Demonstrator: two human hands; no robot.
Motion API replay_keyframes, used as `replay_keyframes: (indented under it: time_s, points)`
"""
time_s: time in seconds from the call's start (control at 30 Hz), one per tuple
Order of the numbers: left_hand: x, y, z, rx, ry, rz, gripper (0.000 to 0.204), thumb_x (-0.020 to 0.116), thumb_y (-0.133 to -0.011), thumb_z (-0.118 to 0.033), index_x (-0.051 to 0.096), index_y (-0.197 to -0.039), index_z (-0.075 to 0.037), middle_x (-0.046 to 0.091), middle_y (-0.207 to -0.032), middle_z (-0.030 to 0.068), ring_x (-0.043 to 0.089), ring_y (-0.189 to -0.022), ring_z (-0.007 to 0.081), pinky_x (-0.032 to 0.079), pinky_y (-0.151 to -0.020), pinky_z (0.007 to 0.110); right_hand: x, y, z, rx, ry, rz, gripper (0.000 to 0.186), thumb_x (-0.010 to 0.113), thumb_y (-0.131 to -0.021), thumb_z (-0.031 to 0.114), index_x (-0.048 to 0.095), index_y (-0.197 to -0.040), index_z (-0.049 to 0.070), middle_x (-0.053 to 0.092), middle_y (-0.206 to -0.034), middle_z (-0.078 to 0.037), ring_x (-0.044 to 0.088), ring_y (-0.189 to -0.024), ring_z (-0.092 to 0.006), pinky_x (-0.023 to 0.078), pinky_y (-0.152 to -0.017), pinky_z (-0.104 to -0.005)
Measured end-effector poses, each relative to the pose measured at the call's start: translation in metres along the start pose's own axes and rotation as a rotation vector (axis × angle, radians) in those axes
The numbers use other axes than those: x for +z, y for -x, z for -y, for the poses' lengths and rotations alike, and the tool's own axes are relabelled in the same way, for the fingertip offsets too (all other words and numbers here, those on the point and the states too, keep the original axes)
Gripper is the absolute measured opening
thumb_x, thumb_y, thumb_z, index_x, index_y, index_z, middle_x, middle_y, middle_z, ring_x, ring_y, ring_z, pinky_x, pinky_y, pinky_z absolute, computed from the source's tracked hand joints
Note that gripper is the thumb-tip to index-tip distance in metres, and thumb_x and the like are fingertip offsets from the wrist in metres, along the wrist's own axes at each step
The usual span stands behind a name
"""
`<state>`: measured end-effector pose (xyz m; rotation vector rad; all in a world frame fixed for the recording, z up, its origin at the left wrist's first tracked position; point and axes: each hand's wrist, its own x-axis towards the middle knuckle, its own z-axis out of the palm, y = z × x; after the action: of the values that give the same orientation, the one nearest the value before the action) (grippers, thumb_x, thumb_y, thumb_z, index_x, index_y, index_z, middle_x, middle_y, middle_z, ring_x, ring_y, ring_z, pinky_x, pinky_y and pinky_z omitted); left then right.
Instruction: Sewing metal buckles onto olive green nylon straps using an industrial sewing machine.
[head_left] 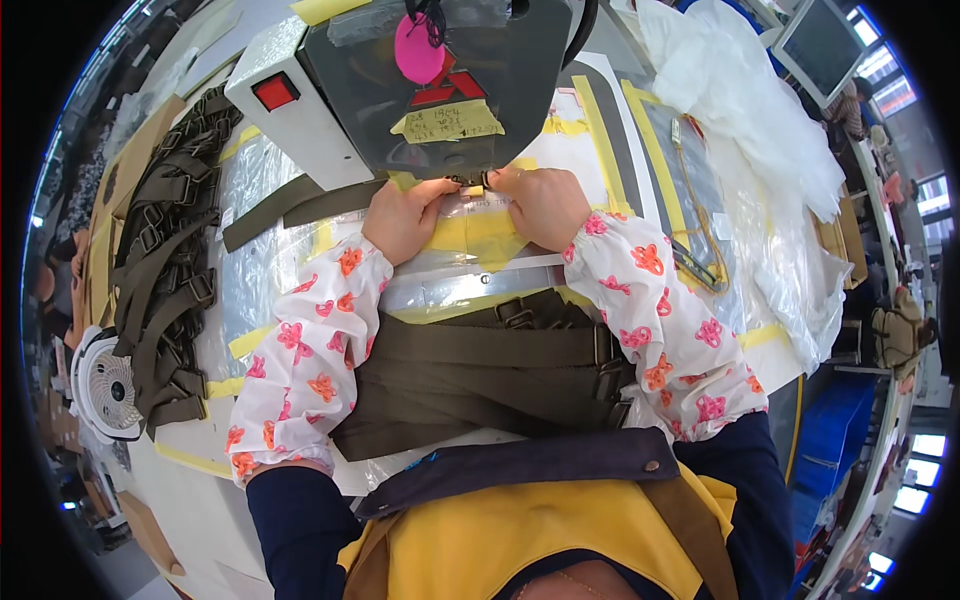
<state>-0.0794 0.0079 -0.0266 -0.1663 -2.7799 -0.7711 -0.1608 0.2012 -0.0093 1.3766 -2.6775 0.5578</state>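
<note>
Around a blocky grey machine head (420,95), the white bench (200,455) wears wrinkled clear film and yellow tape. Left of the head sprawls a heap of buckled olive webbing (165,250); right, crumpled translucent plastic (745,100). A flat olive woven strap (290,208) lies to its lower left, long axis slanting up rightward toward it. Beneath it, the left hand (405,220) and right hand (545,208) curl inward, fingertips near a small dark fitting (470,184); I cannot tell whether they grip it.
</note>
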Motion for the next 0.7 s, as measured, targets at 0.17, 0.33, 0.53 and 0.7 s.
replay_keyframes:
  time_s: [0.17,0.33,0.53,0.7]
  points:
    - [-0.001,0.002,-0.004,0.033,-0.036,-0.01,0.018,0.051,-0.082,-0.01,0.059,-0.099,-0.01,0.062,-0.08,0.0115,0.06,-0.068,0.0296,0.047,-0.057,0.035,0.003,0.0,0.0,-0.032,0.02,-0.034,0.026,0.05,-0.072,0.006,0.061,-0.095,0.008,0.063,-0.072,-0.011,0.061,-0.063,-0.0274,0.047,-0.057,-0.038]
    - [0.001,0.0,-0.005,0.084,-0.102,-0.061,0.014,0.053,-0.082,-0.015,0.062,-0.092,-0.012,0.063,-0.087,0.0093,0.059,-0.07,0.0289,0.047,-0.064,0.036,0.008,0.003,0.0,-0.022,0.051,-0.058,0.023,0.05,-0.073,0.006,0.057,-0.094,0.009,0.062,-0.065,-0.007,0.062,-0.063,-0.0246,0.047,-0.056,-0.0366]
    - [-0.002,0.003,-0.012,0.17,-0.235,-0.058,0.024,0.055,-0.078,-0.008,0.056,-0.102,-0.01,0.062,-0.098,0.0074,0.059,-0.083,0.0268,0.048,-0.069,0.035,0.016,0.014,0.0,-0.082,0.026,-0.22,0.024,0.052,-0.069,0.005,0.056,-0.092,0.007,0.064,-0.097,-0.01,0.062,-0.062,-0.0241,0.047,-0.058,-0.036]
    - [-0.009,0.007,-0.017,0.504,-0.47,0.043,0.028,0.048,-0.081,-0.015,0.05,-0.11,-0.012,0.05,-0.121,0.002,0.047,-0.109,0.0174,0.039,-0.091,0.033,0.017,0.024,0.007,-0.094,0.04,-0.025,0.036,0.054,-0.068,0.007,0.057,-0.103,0.006,0.059,-0.11,-0.011,0.062,-0.062,-0.0231,0.048,-0.06,-0.0352]
